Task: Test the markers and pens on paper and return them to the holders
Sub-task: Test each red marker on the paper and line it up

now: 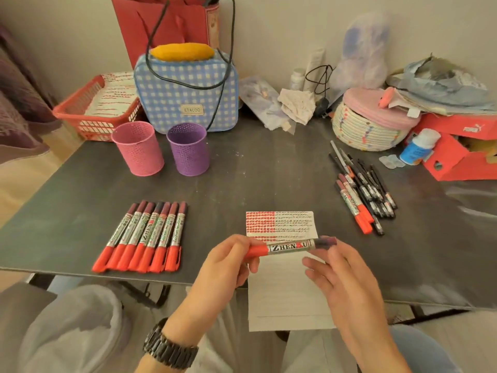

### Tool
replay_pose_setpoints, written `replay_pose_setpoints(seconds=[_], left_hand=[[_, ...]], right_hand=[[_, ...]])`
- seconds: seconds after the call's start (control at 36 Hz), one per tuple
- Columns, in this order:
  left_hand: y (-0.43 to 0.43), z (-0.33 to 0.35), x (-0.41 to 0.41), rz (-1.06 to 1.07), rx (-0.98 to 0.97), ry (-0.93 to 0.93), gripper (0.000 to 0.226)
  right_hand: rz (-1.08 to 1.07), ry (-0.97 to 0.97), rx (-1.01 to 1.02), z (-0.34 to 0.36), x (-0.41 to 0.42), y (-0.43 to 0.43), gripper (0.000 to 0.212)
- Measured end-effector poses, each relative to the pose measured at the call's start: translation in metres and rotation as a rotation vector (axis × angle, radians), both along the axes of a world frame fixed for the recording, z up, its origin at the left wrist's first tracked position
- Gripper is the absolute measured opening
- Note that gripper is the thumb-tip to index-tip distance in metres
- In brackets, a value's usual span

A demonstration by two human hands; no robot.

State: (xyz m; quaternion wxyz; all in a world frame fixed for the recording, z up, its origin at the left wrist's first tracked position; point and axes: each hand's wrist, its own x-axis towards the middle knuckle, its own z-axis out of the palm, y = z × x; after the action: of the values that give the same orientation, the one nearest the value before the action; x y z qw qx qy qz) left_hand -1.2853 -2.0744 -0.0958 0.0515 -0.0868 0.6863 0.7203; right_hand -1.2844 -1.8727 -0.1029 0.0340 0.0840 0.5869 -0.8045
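The dark table (255, 179) bears pink holder (137, 148), purple holder (188, 149), marker row (142, 236), loose pens (360, 184), paper (281, 223).

Table (242, 179): marker row (142, 238) left; paper (282, 275) centre; pen pile (363, 189) right; left holder (138, 149), right holder (188, 149) behind row.

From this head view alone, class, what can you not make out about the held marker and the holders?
Head view: marker red end, covered by left hand fingers.
Head view: whether right hand grips its dark end, blurred.
Head view: pink holder and purple holder bottoms, hidden by their walls.
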Motion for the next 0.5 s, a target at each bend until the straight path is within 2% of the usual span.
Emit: replay_pose_setpoints(seconds=[0.08, 0.19, 0.33, 0.42, 0.5], left_hand=[[0.002, -0.004, 0.007, -0.007, -0.065, -0.003, 0.034], [0.002, -0.011, 0.016, -0.007, -0.205, 0.036, 0.032], [-0.001, -0.016, 0.021, 0.0, -0.51, 0.163, 0.023], [0.0, -0.017, 0.02, 0.013, -0.674, 0.247, 0.031], [0.004, -0.019, 0.021, 0.065, -0.822, 0.312, 0.042]], right_hand=[[0.03, -0.081, -0.141, 0.002, 0.004, -0.024, 0.055], [0.009, -0.112, -0.12, -0.002, 0.009, -0.047, 0.029], [0.037, -0.1, -0.084, -0.003, 0.012, -0.055, 0.037], [0.037, -0.108, -0.207, -0.002, 0.01, -0.057, 0.024], [0.026, -0.168, -0.443, 0.003, 0.009, -0.058, 0.009]])
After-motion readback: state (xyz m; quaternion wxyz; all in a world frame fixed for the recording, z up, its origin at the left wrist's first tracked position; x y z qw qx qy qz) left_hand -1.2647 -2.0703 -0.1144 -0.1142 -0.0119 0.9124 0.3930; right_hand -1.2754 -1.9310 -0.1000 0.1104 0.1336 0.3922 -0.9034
